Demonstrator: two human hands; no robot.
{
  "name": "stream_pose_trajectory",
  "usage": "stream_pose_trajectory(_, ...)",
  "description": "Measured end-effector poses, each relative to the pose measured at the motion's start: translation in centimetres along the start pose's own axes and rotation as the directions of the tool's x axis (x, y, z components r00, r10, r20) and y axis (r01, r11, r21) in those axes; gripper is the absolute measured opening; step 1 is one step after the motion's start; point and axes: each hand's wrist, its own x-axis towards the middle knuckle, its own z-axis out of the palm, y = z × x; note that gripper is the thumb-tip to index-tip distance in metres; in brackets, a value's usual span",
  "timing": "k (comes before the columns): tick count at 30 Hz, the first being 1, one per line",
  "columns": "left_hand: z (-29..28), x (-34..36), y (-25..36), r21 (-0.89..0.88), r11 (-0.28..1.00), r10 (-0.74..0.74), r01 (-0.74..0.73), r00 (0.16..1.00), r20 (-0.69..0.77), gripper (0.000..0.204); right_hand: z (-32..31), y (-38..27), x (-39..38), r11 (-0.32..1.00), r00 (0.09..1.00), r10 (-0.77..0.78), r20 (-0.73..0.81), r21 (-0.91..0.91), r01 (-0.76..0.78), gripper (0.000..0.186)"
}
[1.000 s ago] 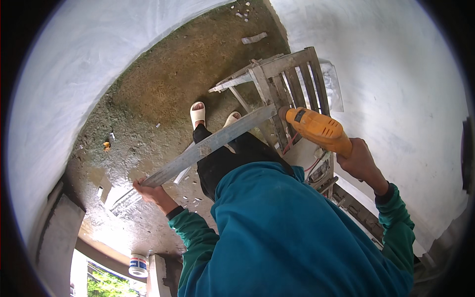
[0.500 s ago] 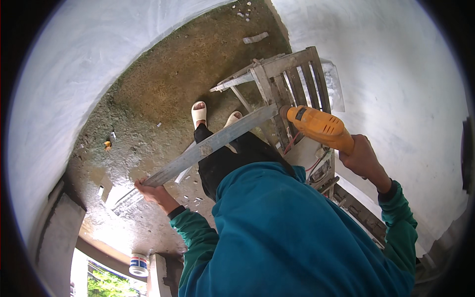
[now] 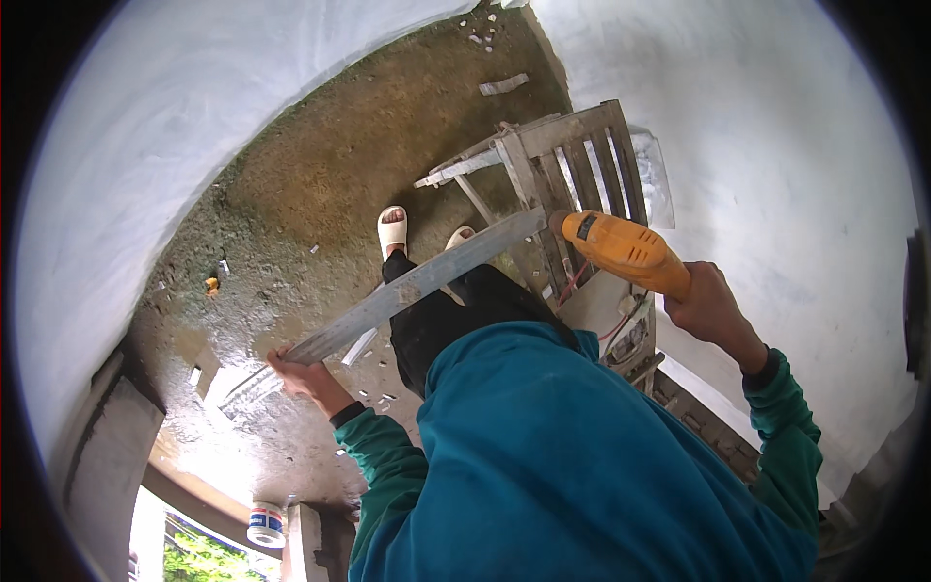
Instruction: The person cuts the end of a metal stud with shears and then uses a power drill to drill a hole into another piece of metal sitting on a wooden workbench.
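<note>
My right hand [image 3: 713, 310] grips a yellow power drill [image 3: 621, 247] with its nose pointed at the far end of a long grey wooden strip [image 3: 417, 286]. My left hand [image 3: 296, 373] holds the near end of that strip, which slants across my legs toward a weathered wooden slatted frame [image 3: 572, 170]. The strip's far end rests against the frame's upright. I wear a teal long-sleeved top, dark trousers and white sandals [image 3: 392, 229].
Bare dirt and wet concrete floor [image 3: 291, 194] lies below, ringed by white walls [image 3: 776, 116]. Small debris dots the ground. A white can [image 3: 265, 525] stands at the lower left near a concrete ledge. Red wires [image 3: 616, 325] and bricks sit under my right arm.
The drill has shifted slightly left and down, closer to the strip's far end. My left hand and the strip stay almost in place.
</note>
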Motion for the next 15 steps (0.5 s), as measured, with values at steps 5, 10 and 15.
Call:
stream_pose_trajectory(5,-0.35,0.50,-0.32,-0.062,0.998,0.000,0.002,0.999,0.041,0.019,0.04,-0.23,-0.14,0.997,0.999,0.036,0.002,0.063,-0.036,0.017)
stream_pose_trajectory(10,-0.11,0.11,-0.37,-0.060,0.998,0.007,-0.006,1.000,0.020,0.019,0.30,-0.14,-0.40,0.989,0.996,0.088,0.016,0.116,-0.089,0.019)
stream_pose_trajectory(15,0.10,-0.09,-0.17,-0.075,0.997,0.018,-0.017,1.000,0.021,0.019,0.12,-0.65,-0.35,0.991,0.994,0.102,0.039,0.088,-0.105,0.022)
